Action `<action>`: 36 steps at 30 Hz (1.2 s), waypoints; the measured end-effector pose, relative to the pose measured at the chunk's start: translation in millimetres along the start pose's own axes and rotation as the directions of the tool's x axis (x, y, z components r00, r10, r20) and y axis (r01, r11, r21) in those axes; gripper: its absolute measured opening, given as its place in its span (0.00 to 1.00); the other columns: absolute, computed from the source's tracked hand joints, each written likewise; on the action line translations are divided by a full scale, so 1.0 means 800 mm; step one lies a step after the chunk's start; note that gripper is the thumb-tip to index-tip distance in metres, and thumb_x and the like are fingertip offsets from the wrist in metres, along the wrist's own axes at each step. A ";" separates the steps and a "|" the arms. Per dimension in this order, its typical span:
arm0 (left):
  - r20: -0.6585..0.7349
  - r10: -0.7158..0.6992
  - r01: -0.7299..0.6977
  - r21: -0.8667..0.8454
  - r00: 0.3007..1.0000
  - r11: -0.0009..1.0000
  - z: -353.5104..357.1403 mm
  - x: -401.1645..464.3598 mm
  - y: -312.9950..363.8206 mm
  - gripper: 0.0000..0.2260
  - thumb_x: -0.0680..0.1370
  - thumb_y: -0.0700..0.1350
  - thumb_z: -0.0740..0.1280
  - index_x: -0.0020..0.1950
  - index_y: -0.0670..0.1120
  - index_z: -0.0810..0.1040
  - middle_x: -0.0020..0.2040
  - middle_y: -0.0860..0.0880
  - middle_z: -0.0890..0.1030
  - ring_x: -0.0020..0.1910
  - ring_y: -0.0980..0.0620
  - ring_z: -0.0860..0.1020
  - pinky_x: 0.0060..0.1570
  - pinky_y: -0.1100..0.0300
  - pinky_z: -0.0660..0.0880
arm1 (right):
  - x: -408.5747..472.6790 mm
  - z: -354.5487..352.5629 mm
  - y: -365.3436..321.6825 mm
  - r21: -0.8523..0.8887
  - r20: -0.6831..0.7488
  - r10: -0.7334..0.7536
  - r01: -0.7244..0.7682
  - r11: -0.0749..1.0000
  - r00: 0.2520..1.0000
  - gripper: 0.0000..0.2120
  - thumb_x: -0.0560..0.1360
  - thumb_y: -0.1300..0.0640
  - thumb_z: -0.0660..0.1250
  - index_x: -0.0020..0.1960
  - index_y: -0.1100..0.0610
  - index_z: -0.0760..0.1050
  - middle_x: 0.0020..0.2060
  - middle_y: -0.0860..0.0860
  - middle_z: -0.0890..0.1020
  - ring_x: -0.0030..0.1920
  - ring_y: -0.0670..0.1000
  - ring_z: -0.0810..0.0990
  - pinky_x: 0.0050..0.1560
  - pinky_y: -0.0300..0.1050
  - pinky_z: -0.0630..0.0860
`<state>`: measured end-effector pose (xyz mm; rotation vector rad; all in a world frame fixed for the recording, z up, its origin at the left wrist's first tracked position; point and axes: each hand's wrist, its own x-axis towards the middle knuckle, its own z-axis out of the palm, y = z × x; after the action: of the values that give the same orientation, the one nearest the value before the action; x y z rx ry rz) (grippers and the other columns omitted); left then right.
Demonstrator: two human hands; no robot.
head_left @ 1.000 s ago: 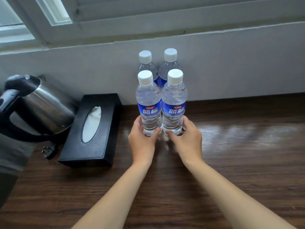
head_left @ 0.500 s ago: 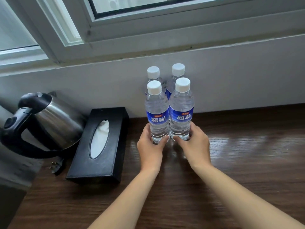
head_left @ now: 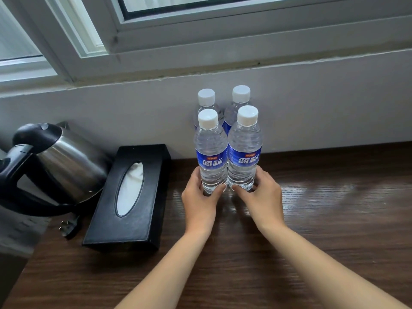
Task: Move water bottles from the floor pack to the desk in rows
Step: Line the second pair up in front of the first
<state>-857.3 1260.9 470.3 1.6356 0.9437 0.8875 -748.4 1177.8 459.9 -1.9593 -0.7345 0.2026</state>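
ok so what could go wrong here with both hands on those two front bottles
1. The left hand and right hand grip the front bottles low while they stand tight against the back bottles; a nudge could tip those toward the wall.
2. The tissue box sits close on the left, so widening the row that way may bump it.

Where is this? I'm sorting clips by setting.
Probably a hotel room or similar lodging: a steel kettle and a black tissue box sit on a wooden desk under a window, beside four bottles.
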 end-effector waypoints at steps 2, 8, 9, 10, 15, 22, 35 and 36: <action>0.004 0.002 -0.003 0.008 1.000 1.000 0.000 0.000 -0.001 0.27 0.71 0.38 0.77 0.57 0.67 0.73 0.55 0.62 0.82 0.57 0.66 0.80 0.56 0.70 0.75 | 0.001 -0.001 -0.001 -0.002 0.005 -0.005 0.005 1.000 1.000 0.19 0.66 0.49 0.76 0.55 0.44 0.75 0.49 0.43 0.80 0.51 0.46 0.79 0.51 0.50 0.79; 0.033 -0.020 0.019 0.005 0.999 1.000 -0.001 -0.003 -0.003 0.30 0.72 0.38 0.76 0.66 0.62 0.71 0.59 0.61 0.81 0.61 0.65 0.78 0.63 0.62 0.74 | 0.001 -0.001 0.000 0.048 0.029 0.038 -0.040 0.998 0.999 0.20 0.65 0.51 0.76 0.55 0.44 0.74 0.50 0.41 0.79 0.51 0.43 0.78 0.52 0.49 0.79; 0.050 -0.034 0.033 0.013 0.998 0.999 -0.003 -0.003 -0.002 0.30 0.72 0.38 0.75 0.67 0.62 0.70 0.59 0.62 0.81 0.61 0.66 0.77 0.63 0.64 0.73 | 0.001 -0.001 -0.001 0.062 0.042 0.052 -0.055 0.997 0.998 0.21 0.65 0.51 0.76 0.56 0.43 0.74 0.50 0.41 0.79 0.52 0.43 0.78 0.52 0.49 0.79; 0.062 -0.053 0.052 0.021 0.997 0.998 -0.005 -0.004 0.000 0.30 0.72 0.39 0.75 0.67 0.61 0.70 0.59 0.63 0.80 0.61 0.67 0.77 0.63 0.65 0.73 | 0.000 -0.002 -0.002 0.071 0.056 0.064 -0.068 0.995 0.996 0.22 0.65 0.51 0.77 0.56 0.43 0.74 0.51 0.41 0.80 0.52 0.43 0.78 0.53 0.49 0.79; 0.048 -0.218 0.214 0.089 0.975 0.973 -0.016 -0.018 0.015 0.39 0.73 0.43 0.75 0.79 0.47 0.59 0.74 0.51 0.70 0.72 0.58 0.69 0.72 0.58 0.66 | -0.012 -0.017 -0.011 0.064 0.099 0.147 -0.154 0.986 0.984 0.21 0.64 0.49 0.77 0.54 0.45 0.73 0.51 0.42 0.80 0.54 0.44 0.78 0.55 0.45 0.76; 0.075 -0.261 0.247 0.156 0.963 0.956 -0.051 -0.086 0.060 0.29 0.74 0.39 0.73 0.74 0.46 0.68 0.68 0.49 0.77 0.66 0.54 0.76 0.69 0.53 0.71 | -0.079 -0.066 -0.039 -0.055 0.215 0.343 -0.339 0.939 0.915 0.26 0.66 0.52 0.77 0.61 0.56 0.75 0.50 0.48 0.78 0.56 0.51 0.79 0.60 0.47 0.74; 0.415 -0.295 0.063 0.488 0.861 0.871 -0.140 -0.240 0.223 0.19 0.76 0.44 0.72 0.66 0.46 0.75 0.57 0.52 0.81 0.54 0.54 0.80 0.58 0.56 0.78 | -0.235 -0.278 -0.192 -0.129 0.392 0.360 -0.337 0.932 0.846 0.17 0.70 0.55 0.75 0.57 0.58 0.78 0.50 0.52 0.82 0.51 0.50 0.81 0.57 0.44 0.77; 0.434 -0.288 0.048 0.485 0.853 0.873 -0.142 -0.256 0.232 0.18 0.76 0.44 0.71 0.65 0.46 0.75 0.56 0.53 0.81 0.54 0.56 0.80 0.56 0.61 0.77 | -0.252 -0.297 -0.201 -0.124 0.404 0.354 -0.333 0.935 0.843 0.17 0.70 0.55 0.75 0.58 0.58 0.78 0.50 0.51 0.82 0.51 0.49 0.81 0.56 0.42 0.76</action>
<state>-1015.7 1087.0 654.5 2.0068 0.9511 0.0820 -871.8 934.7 680.8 -2.1097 -0.6525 0.8591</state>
